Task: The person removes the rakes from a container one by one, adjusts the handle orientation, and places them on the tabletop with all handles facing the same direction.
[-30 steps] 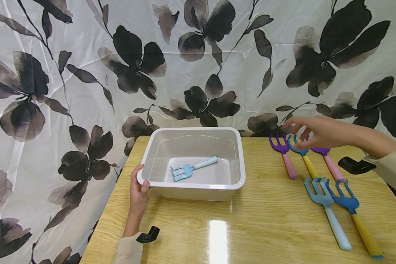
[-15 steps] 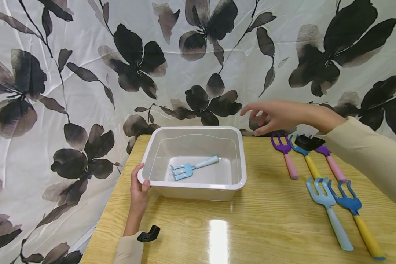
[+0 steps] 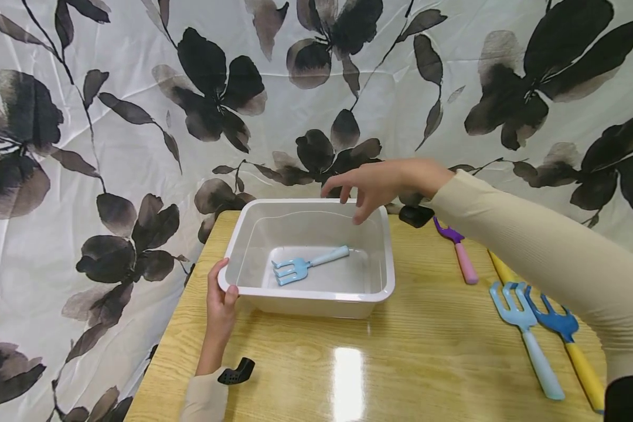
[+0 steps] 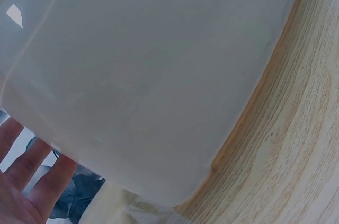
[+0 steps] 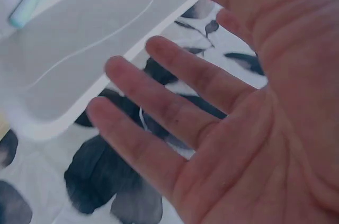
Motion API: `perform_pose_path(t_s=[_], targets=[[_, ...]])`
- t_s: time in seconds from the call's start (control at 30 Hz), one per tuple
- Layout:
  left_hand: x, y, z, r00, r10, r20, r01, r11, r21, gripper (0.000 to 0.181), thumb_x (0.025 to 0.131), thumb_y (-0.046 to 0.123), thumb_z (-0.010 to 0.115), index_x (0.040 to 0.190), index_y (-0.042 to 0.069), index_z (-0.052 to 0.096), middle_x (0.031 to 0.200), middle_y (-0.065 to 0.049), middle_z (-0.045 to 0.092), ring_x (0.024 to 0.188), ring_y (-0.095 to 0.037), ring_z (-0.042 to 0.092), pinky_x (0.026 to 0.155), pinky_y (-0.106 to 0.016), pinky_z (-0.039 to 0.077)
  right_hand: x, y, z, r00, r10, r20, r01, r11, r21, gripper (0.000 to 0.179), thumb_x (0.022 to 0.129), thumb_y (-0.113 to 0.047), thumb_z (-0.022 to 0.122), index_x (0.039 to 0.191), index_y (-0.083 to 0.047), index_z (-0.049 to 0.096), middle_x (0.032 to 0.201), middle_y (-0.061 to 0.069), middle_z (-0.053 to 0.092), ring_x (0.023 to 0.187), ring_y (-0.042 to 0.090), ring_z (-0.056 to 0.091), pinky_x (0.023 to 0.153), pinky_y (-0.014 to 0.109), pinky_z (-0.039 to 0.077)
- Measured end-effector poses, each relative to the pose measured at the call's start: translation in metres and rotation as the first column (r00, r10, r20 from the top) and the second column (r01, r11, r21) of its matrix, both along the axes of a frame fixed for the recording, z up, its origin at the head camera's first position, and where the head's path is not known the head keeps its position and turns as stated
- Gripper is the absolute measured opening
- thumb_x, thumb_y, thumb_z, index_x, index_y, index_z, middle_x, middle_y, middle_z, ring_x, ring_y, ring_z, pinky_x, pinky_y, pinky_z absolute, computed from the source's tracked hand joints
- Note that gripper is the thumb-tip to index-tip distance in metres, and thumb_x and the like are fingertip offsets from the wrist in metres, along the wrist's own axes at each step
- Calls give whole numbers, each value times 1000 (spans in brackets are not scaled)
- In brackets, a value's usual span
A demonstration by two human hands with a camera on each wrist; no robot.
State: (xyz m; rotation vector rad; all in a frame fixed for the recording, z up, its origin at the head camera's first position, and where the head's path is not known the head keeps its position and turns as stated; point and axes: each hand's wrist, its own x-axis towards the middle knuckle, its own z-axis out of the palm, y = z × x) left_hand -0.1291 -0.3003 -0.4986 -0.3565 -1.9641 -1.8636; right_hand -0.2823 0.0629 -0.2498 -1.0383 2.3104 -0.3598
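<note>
My left hand [image 3: 221, 316] grips a white plastic basin [image 3: 316, 298] by its front left corner, thumb at the front rim and fingers along the left side. In the left wrist view the basin's wall [image 4: 159, 75] fills most of the picture beside my fingers [image 4: 50, 181]. Inside the basin lies a light blue hand fork [image 3: 294, 271], its handle pointing to the back right. My right hand [image 3: 385, 180] hovers over the basin's back right rim with nothing in it. Its fingers [image 5: 143, 144] are spread and loosely bent in the right wrist view.
On the right of the wooden table [image 3: 427, 346] lie a purple fork with a pink handle [image 3: 466, 265], a light blue fork [image 3: 542, 363] and a blue one with a yellow handle [image 3: 584, 375]. My right sleeve covers others. A floral curtain [image 3: 274, 111] hangs behind.
The right hand has moved left, from above the forks at the back right to over the basin, and its forearm now crosses above them. My left hand stays on the basin.
</note>
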Motion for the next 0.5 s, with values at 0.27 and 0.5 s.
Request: perform_pose_path(t_s=[0.27,0.5], targets=[[1,3,0,1000,-19,-2,20,1000,15,60,105,29,58,153,2,34,148,-7,42,125,-24,48,97,-21,47,-10,-40,-20,999,40,19,-42,992,121,80,89,-22,82,154,-33,37,140,5,58,127,27,54,104,46,44],[1,2,-1,1000,-1,5,1,1000,15,62,104,32,60,152,2,35,147,-7,43,124,-23,49,96,-22,48,-22,-72,-53,991,116,69,-125,980,152,78,90,-23,80,154,-31,36,138,10,60,130,29,52,105,45,44]])
